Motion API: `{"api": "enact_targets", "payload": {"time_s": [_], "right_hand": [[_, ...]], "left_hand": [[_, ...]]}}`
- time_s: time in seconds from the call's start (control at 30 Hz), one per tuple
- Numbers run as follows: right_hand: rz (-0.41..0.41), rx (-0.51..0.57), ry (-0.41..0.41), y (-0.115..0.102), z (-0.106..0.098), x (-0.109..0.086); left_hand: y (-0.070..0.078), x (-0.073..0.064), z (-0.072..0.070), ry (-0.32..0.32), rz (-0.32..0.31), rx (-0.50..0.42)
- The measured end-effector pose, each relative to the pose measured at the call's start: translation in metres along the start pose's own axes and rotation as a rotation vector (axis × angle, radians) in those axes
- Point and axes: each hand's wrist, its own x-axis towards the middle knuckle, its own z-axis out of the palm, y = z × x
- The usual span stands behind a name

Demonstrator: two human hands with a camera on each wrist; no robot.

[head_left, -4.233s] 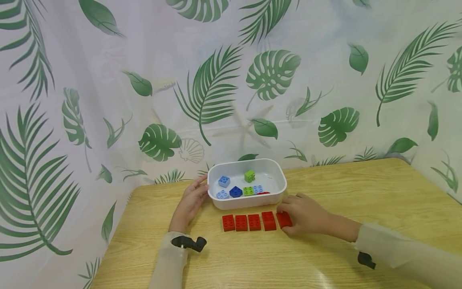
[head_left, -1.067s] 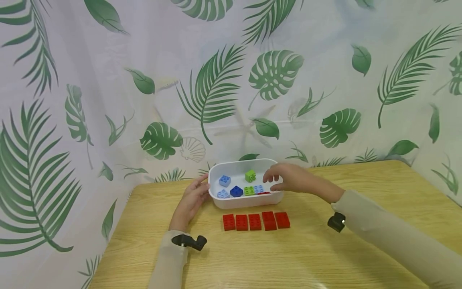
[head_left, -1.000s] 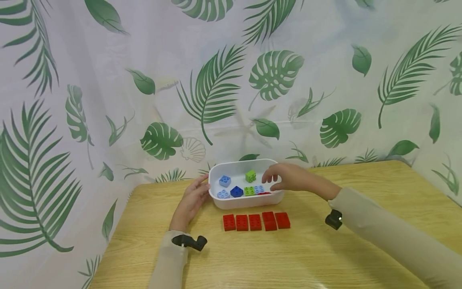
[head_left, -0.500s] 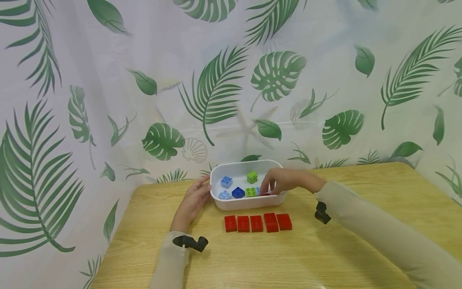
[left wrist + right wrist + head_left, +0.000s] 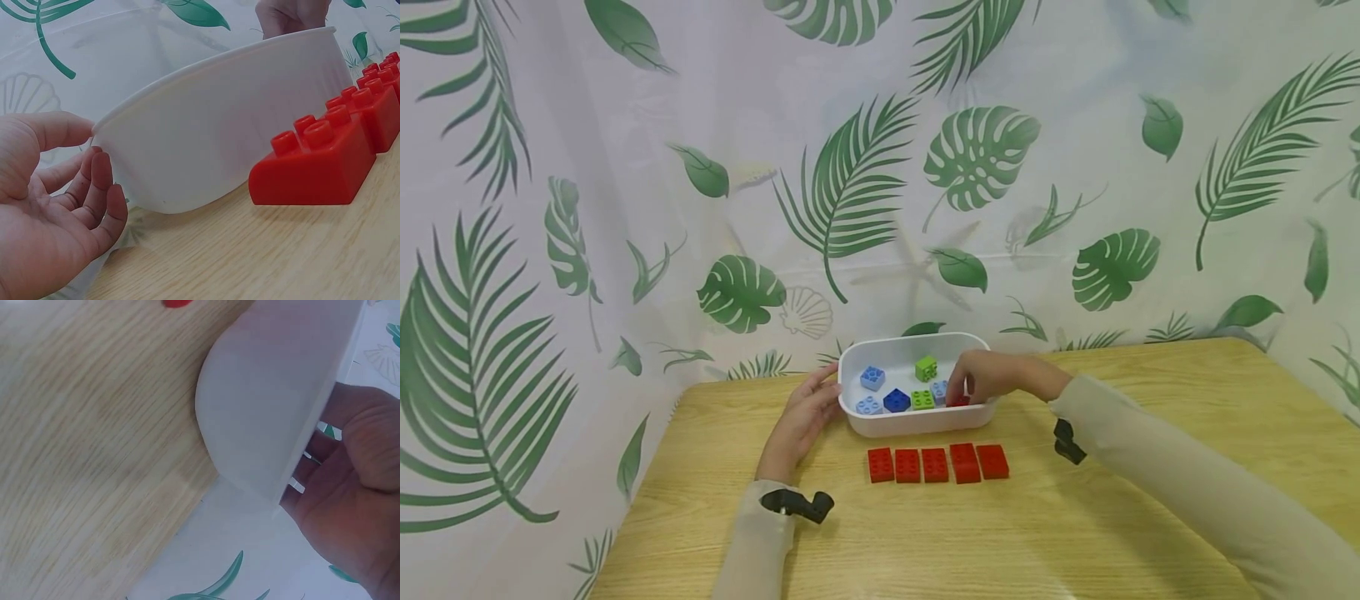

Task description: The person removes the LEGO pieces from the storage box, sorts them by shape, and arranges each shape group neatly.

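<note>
A white plastic tub [image 5: 891, 427] holds several toy building bricks. My left hand [image 5: 805, 421] holds the tub's left end, its thumb at the rim [image 5: 103, 125] and the other fingers bent against the outer wall. My right hand [image 5: 992, 375] reaches over the right rim, fingers bent down inside, pinching a red brick [image 5: 958, 401]; in the right wrist view the tub wall hides the fingertips of this hand [image 5: 350, 469]. Beside that brick lie a light blue brick [image 5: 939, 392] and a lime green brick [image 5: 922, 400].
In front of the tub, red bricks [image 5: 907, 466] stand in a row on the wooden table [image 5: 925, 542]. Elsewhere in the tub are a dark blue brick [image 5: 897, 401], another green brick [image 5: 926, 368] and light blue bricks [image 5: 872, 378]. A leaf-patterned cloth [image 5: 737, 208] hangs behind.
My right hand has left the rightmost red brick in the row, moved up into the tub and taken hold of a red brick there. My left hand stays at the tub.
</note>
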Motion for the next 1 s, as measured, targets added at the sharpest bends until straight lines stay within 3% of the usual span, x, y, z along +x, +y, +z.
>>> {"api": "enact_targets", "payload": {"time_s": [0.3, 0.6, 0.83, 1.0], "right_hand": [[0.043, -0.105, 0.077, 0.005, 0.005, 0.004], [-0.010, -0.237, 0.167, 0.010, 0.010, 0.000], [-0.036, -0.181, 0.293, 0.017, 0.017, -0.002], [-0.044, -0.187, 0.331, 0.018, 0.023, 0.001]], "left_hand": [[-0.001, -0.001, -0.001, -0.004, 0.003, 0.002], [-0.001, -0.002, 0.000, 0.001, 0.007, 0.000], [-0.002, 0.000, -0.001, -0.018, 0.004, 0.010], [-0.002, 0.000, -0.002, -0.017, 0.006, 0.016]]}}
